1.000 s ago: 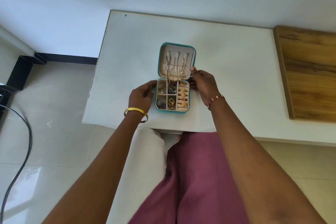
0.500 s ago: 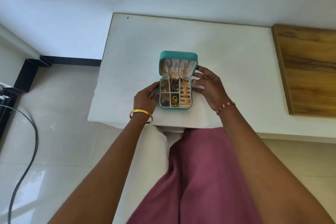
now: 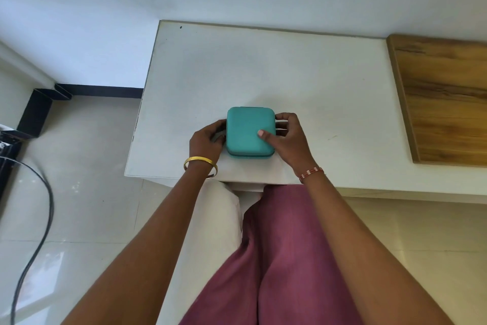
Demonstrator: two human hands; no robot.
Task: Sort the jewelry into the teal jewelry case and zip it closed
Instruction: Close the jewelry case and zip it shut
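A: Case status?

B: Teal jewelry case (image 3: 250, 131) sat on the white desk (image 3: 316, 87), near its front edge, lid down flat. No jewelry was visible anywhere on the desk, so sorting looked done, tho contents couldn't be checked w/ the lid shut.

A: Zipped?

B: Couldn't tell. A dark seam showed along the front edge, zip pull not visible. Judged zipping as the bit left.

A: Hands?

B: Left hand (image 3: 208, 140) was against the case's left side, fingers curled at that edge; whether it pinched a zip tab or just steadied the case, couldn't tell. Right hand (image 3: 288, 137) gripped the right side, thumb pressed on the lid top, fingers wrapped round the far-right corner.

A: Anything else?

B: Wooden board (image 3: 445, 103) lay at the desk's right end, well apart from the case.
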